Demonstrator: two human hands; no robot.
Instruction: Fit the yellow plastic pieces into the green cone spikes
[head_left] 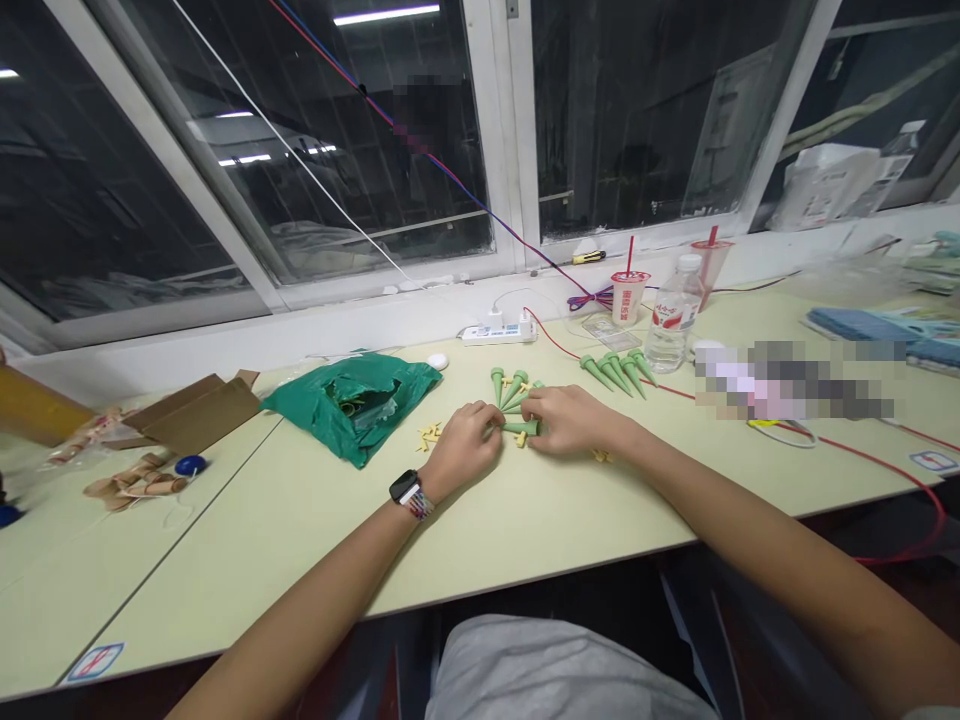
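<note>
My left hand (pixel 465 445) and my right hand (pixel 566 420) meet at the middle of the pale table (pixel 315 530). Between them they pinch one green cone-shaped spike (pixel 519 428) lying sideways, with a small yellow piece at its end. My left wrist wears a black watch (pixel 409 492). Just behind my fingers lie a few more green spikes (pixel 510 385) with yellow bits among them. A second group of green spikes (pixel 619 370) lies to the right, near a water bottle. Small yellow parts (pixel 429 435) are scattered left of my left hand.
A crumpled green plastic bag (pixel 352 400) lies to the left, an open cardboard box (pixel 199 410) beyond it. A water bottle (pixel 673 325), two cups with red straws (pixel 628 297) and a power strip (pixel 497 332) stand toward the window. A red cable (pixel 862 455) runs across the right side.
</note>
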